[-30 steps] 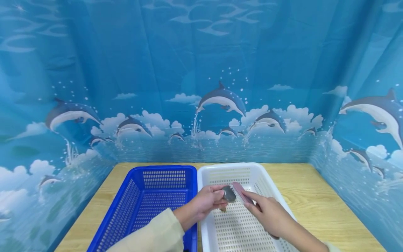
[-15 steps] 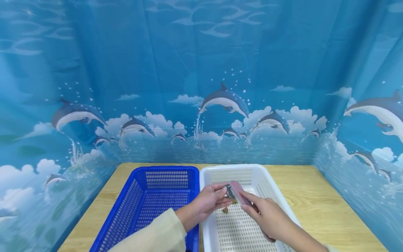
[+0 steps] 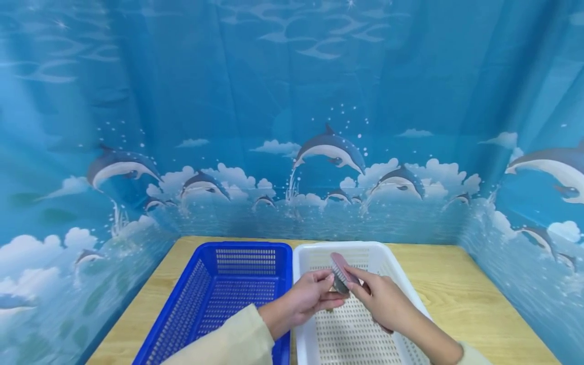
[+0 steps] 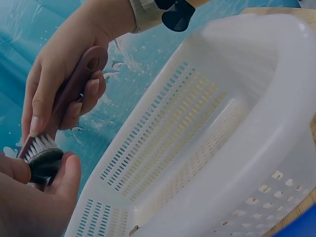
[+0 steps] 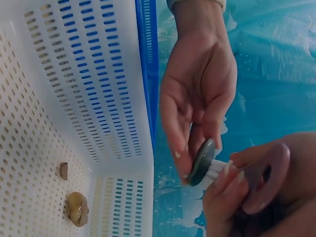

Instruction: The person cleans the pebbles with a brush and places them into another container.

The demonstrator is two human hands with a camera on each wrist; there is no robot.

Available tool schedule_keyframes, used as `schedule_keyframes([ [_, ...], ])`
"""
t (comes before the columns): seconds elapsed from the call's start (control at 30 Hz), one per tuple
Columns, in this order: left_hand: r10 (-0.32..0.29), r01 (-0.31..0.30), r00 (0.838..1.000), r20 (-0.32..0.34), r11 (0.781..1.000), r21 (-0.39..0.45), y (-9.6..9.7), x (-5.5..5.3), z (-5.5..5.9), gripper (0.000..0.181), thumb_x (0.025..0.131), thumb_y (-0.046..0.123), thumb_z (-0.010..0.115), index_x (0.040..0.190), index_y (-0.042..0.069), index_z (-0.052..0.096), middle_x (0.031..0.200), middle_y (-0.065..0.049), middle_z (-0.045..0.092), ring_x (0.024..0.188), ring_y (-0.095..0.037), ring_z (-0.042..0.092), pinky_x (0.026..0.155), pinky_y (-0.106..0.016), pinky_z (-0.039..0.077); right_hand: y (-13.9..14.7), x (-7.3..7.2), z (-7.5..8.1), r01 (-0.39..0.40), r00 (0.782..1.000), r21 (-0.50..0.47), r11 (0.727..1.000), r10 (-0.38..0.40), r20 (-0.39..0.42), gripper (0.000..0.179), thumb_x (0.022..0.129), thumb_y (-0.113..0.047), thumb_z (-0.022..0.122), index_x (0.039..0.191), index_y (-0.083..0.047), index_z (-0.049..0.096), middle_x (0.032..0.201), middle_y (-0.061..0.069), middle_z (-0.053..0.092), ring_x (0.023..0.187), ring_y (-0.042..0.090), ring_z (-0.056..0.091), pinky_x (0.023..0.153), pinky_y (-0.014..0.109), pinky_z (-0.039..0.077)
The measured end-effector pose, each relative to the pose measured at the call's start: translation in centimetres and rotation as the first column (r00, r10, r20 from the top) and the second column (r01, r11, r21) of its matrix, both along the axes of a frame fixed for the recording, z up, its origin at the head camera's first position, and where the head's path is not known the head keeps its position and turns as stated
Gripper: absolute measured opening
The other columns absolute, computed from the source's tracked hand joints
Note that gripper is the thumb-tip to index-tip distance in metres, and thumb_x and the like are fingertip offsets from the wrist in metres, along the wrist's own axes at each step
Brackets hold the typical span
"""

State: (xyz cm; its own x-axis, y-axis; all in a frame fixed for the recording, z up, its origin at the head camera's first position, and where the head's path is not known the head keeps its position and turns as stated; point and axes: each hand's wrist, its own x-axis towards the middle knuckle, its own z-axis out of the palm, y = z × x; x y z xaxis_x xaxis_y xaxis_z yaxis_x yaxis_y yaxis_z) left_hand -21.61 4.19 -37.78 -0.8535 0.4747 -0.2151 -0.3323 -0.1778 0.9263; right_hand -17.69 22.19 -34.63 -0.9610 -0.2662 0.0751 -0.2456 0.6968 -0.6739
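My left hand [image 3: 315, 296] pinches a smooth, flat, dark grey-green stone [image 5: 201, 163] between thumb and fingers, above the white basket [image 3: 298, 258]. The right hand [image 3: 385, 301] grips a dusty-pink scrub brush [image 3: 339, 261] by its handle, which has a hole at the end. Its white bristles [image 4: 42, 144] touch the stone's face. In the head view the brush head and fingers hide part of the stone. A glossy yellow-brown stone [image 5: 77, 209] and a small brown piece [image 5: 63, 171] lie on the white basket's floor.
A blue slotted basket [image 3: 155, 324] stands left of the white one, side by side on the wooden table [image 3: 474, 299]. A blue dolphin-print curtain [image 3: 274, 101] encloses the table at the back and both sides.
The brush was apart from the stone a second ago, then came against it and now lies on its face. Both hands have shifted slightly to the right with the view.
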Motion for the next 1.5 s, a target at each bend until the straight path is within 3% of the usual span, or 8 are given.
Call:
schedule_keyframes([
  [0.27,0.035,-0.037,0.998,0.059,0.999,0.031,-0.3,-0.3,0.5,0.042,0.107,0.015,0.033,0.144,-0.006,0.037,0.113,-0.025,0.066,0.100,-0.030,0.069,0.087,-0.036,0.056,0.2,0.0,-0.7,0.049,0.998,-0.064,0.997,-0.047,0.040,0.046,0.100,-0.030,0.055,0.143,-0.015,0.049,0.059,0.002,0.049,0.029,0.005,0.037,0.026,0.034,0.039],
  [0.47,0.047,-0.051,0.996,0.072,0.997,0.056,-0.5,-0.5,0.4,0.042,0.108,0.015,0.031,0.145,-0.004,0.036,0.114,-0.023,0.066,0.096,-0.026,0.070,0.088,-0.034,0.055,0.0,0.4,-0.9,0.063,0.998,-0.057,0.996,-0.063,0.008,0.047,0.099,-0.028,0.057,0.143,-0.014,0.049,0.058,0.000,0.049,0.029,0.004,0.038,0.025,0.033,0.039],
  [0.67,0.092,-0.095,0.995,0.049,0.994,0.055,-0.5,-0.6,0.3,0.041,0.107,0.013,0.032,0.144,-0.005,0.036,0.113,-0.023,0.065,0.093,-0.025,0.070,0.086,-0.033,0.056,-0.1,1.2,-0.9,0.017,1.000,-0.072,0.997,-0.018,-0.013,0.048,0.099,-0.031,0.056,0.142,-0.011,0.049,0.059,0.000,0.049,0.028,0.003,0.039,0.024,0.031,0.039],
  [0.87,0.122,-0.123,0.992,0.032,0.992,0.033,-0.5,-0.6,0.0,0.039,0.107,0.015,0.036,0.143,0.002,0.041,0.110,-0.023,0.067,0.093,-0.029,0.070,0.084,-0.035,0.057,-0.4,1.8,-0.7,-0.028,1.000,-0.087,0.996,0.027,-0.013,0.050,0.100,-0.035,0.053,0.143,-0.009,0.048,0.062,0.000,0.050,0.028,0.002,0.039,0.024,0.031,0.038],
  [1.0,0.116,-0.116,0.993,0.028,0.993,0.024,-0.5,-0.6,-0.2,0.037,0.107,0.018,0.037,0.138,0.001,0.046,0.111,-0.023,0.067,0.096,-0.030,0.070,0.085,-0.036,0.057,-0.6,2.0,-0.6,-0.045,0.999,-0.092,0.995,0.043,-0.027,0.048,0.100,-0.033,0.054,0.143,-0.010,0.049,0.062,-0.001,0.049,0.028,0.002,0.040,0.023,0.029,0.037],
  [1.2,0.094,-0.094,0.995,0.030,0.996,-0.003,-0.5,-0.3,-0.4,0.041,0.106,0.026,0.038,0.137,-0.001,0.043,0.110,-0.019,0.067,0.092,-0.025,0.070,0.084,-0.035,0.057,-0.9,1.8,-0.3,-0.030,0.992,-0.041,0.999,0.024,-0.123,0.047,0.100,-0.032,0.055,0.140,-0.009,0.052,0.058,-0.007,0.048,0.032,0.000,0.039,0.030,0.023,0.038],
  [1.37,0.056,-0.055,0.998,0.031,0.998,-0.029,-0.4,-0.1,-0.6,0.054,0.105,0.039,0.039,0.141,-0.001,0.038,0.106,-0.015,0.064,0.081,-0.017,0.069,0.078,-0.028,0.058,-0.9,1.5,0.3,-0.017,0.999,-0.057,0.998,0.015,-0.038,0.047,0.101,-0.032,0.052,0.144,-0.013,0.048,0.059,-0.003,0.050,0.033,0.005,0.042,0.028,0.028,0.040],
  [1.5,0.011,-0.010,0.999,0.038,0.999,-0.035,-0.3,-0.1,-0.7,0.056,0.103,0.045,0.038,0.135,-0.001,0.046,0.095,-0.009,0.063,0.069,-0.009,0.064,0.067,-0.020,0.056,-0.9,1.3,0.6,-0.016,1.000,-0.062,0.998,0.016,-0.006,0.048,0.101,-0.034,0.051,0.145,-0.014,0.046,0.059,-0.001,0.050,0.032,0.006,0.042,0.027,0.030,0.040],
])
